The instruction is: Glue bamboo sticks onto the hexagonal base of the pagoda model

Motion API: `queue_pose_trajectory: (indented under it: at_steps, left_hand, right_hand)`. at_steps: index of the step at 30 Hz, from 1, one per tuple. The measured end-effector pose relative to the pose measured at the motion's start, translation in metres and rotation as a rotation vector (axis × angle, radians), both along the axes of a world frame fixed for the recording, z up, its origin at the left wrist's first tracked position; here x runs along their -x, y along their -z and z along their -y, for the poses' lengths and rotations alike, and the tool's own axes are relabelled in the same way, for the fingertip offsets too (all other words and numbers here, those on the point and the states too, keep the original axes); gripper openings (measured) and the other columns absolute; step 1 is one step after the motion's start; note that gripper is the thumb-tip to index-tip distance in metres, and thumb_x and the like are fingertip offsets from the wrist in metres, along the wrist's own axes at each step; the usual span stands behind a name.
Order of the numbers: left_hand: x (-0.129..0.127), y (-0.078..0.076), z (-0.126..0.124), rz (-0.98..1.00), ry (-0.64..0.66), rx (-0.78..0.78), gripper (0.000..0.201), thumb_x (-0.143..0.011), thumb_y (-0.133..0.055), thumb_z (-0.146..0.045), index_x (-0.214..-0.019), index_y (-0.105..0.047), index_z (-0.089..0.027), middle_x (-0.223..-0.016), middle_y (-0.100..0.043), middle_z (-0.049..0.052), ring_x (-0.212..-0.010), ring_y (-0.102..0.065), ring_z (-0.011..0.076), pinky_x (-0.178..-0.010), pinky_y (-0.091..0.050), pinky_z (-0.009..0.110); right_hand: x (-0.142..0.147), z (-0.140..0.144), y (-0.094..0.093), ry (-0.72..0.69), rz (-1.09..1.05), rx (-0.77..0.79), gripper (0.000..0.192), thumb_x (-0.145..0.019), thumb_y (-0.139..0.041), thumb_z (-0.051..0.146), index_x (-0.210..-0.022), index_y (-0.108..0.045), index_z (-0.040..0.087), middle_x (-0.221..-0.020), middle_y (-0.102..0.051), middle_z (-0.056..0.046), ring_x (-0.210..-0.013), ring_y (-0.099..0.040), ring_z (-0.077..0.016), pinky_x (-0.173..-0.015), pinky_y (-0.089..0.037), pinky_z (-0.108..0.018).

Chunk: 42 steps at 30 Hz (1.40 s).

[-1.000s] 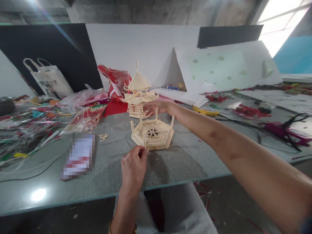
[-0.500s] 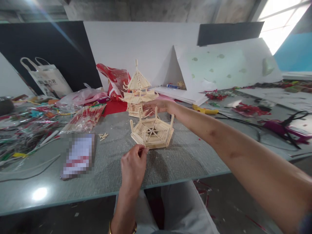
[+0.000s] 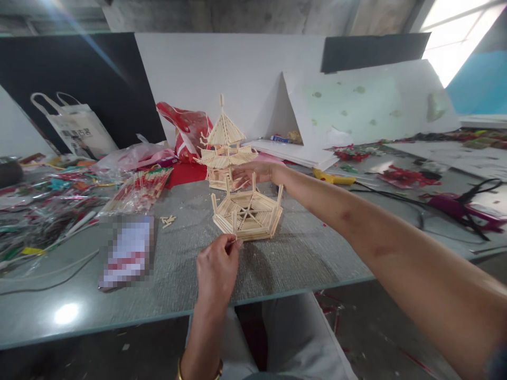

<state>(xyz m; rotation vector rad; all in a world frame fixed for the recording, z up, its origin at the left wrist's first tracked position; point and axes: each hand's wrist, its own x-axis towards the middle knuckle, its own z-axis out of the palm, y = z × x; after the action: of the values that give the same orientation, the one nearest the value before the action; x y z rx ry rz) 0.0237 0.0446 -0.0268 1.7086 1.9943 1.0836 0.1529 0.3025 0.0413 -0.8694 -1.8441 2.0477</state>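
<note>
A hexagonal base built of small wooden sticks [image 3: 247, 212] sits on the grey table [image 3: 301, 253]. My left hand [image 3: 217, 269] is just in front of it, fingertips pinched together at its near edge. Behind it stands a tall stick pagoda model [image 3: 224, 148]. My right hand [image 3: 250, 173] reaches across and touches the lower part of that pagoda, fingers spread. Whether the left fingers hold a stick is too small to tell.
A few loose sticks [image 3: 168, 220] lie left of the base. Packets of red-wrapped sticks [image 3: 138, 192], plastic bags and clutter fill the left side. A red bag [image 3: 186, 129], white boards [image 3: 356, 105], a yellow tool [image 3: 332, 178] and black cables [image 3: 455, 206] lie behind and right.
Both hands stay nearly where they were; only the view has shifted slightly.
</note>
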Motion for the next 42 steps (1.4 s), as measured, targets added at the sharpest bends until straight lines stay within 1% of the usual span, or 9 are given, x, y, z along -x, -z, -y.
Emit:
queue_pose_trajectory:
  at_steps: [9,17,22,25,28,31,37,39,42]
  left_hand:
    - [0.000,0.001,0.000,-0.023,-0.012,-0.022,0.020,-0.079,-0.051,-0.034,-0.085,-0.063,-0.020,-0.078,-0.070,0.003,-0.074,-0.065,0.0171,-0.067,-0.043,0.027]
    - [-0.005,-0.004,0.004,-0.158,-0.084,-0.004,0.018,-0.080,-0.050,-0.032,-0.081,-0.064,-0.021,-0.076,-0.069,0.003,-0.073,-0.063,0.0171,-0.066,-0.039,0.026]
    - [-0.008,-0.006,0.005,-0.213,-0.095,-0.001,0.019,-0.081,-0.048,-0.031,-0.079,-0.063,-0.020,-0.075,-0.069,0.004,-0.074,-0.063,0.0177,-0.065,-0.038,0.025]
    - [-0.008,-0.004,0.005,-0.217,-0.096,-0.006,0.019,-0.081,-0.049,-0.032,-0.080,-0.063,-0.021,-0.075,-0.069,0.004,-0.073,-0.063,0.0176,-0.065,-0.038,0.025]
    - [-0.007,-0.003,0.004,-0.194,-0.086,-0.023,0.017,-0.080,-0.050,-0.032,-0.078,-0.062,-0.021,-0.075,-0.069,0.003,-0.074,-0.063,0.0168,-0.065,-0.038,0.025]
    - [-0.007,-0.003,0.003,-0.143,-0.063,-0.033,0.015,-0.079,-0.051,-0.032,-0.078,-0.061,-0.021,-0.075,-0.069,0.002,-0.073,-0.064,0.0166,-0.066,-0.040,0.026]
    - [-0.006,-0.001,-0.001,0.020,-0.002,-0.040,0.014,-0.077,-0.051,-0.031,-0.081,-0.058,-0.020,-0.073,-0.068,0.001,-0.069,-0.065,0.0160,-0.066,-0.043,0.027]
    - [-0.007,-0.002,-0.001,0.081,0.013,-0.022,0.014,-0.076,-0.051,-0.031,-0.080,-0.057,-0.019,-0.070,-0.067,0.000,-0.065,-0.065,0.0152,-0.065,-0.043,0.027]
    - [-0.007,-0.004,-0.001,0.140,0.017,0.006,0.014,-0.075,-0.051,-0.032,-0.078,-0.056,-0.019,-0.068,-0.066,-0.001,-0.061,-0.064,0.0139,-0.064,-0.043,0.026]
  right_hand:
    - [0.000,0.005,0.001,-0.011,-0.005,-0.026,0.025,-0.080,-0.055,0.037,-0.097,-0.060,0.019,-0.098,-0.064,-0.007,-0.083,-0.062,-0.0177,-0.070,-0.051,-0.028]
    - [-0.001,0.007,-0.001,-0.024,-0.004,-0.001,0.027,-0.080,-0.056,0.038,-0.099,-0.059,0.018,-0.098,-0.064,-0.006,-0.086,-0.062,-0.0180,-0.073,-0.051,-0.029]
    - [-0.002,0.004,-0.001,-0.032,0.004,-0.014,0.028,-0.078,-0.058,0.040,-0.094,-0.060,0.016,-0.096,-0.065,-0.007,-0.086,-0.062,-0.0190,-0.073,-0.051,-0.030]
    - [-0.007,0.004,-0.003,-0.009,0.003,-0.045,0.031,-0.079,-0.055,0.044,-0.091,-0.060,0.016,-0.094,-0.065,-0.008,-0.085,-0.062,-0.0193,-0.074,-0.050,-0.031]
    - [-0.017,0.005,-0.009,0.062,0.024,-0.086,0.036,-0.081,-0.050,0.049,-0.089,-0.059,0.016,-0.091,-0.066,-0.009,-0.083,-0.062,-0.0193,-0.074,-0.050,-0.033]
    - [-0.032,0.005,-0.018,0.202,0.078,-0.242,0.043,-0.081,-0.045,0.055,-0.084,-0.059,0.015,-0.085,-0.066,-0.010,-0.079,-0.062,-0.0191,-0.071,-0.050,-0.032]
    - [-0.073,0.022,-0.046,0.599,0.314,-0.831,0.048,-0.073,-0.052,0.060,-0.075,-0.058,0.012,-0.075,-0.062,-0.011,-0.064,-0.059,-0.0167,-0.057,-0.047,-0.028]
    - [-0.088,0.032,-0.052,0.641,0.318,-0.927,0.049,-0.075,-0.050,0.060,-0.072,-0.058,0.012,-0.074,-0.062,-0.011,-0.063,-0.058,-0.0157,-0.054,-0.046,-0.026]
    - [-0.109,0.045,-0.052,0.621,0.323,-0.986,0.048,-0.076,-0.048,0.060,-0.071,-0.059,0.013,-0.071,-0.062,-0.009,-0.062,-0.058,-0.0150,-0.053,-0.045,-0.024]
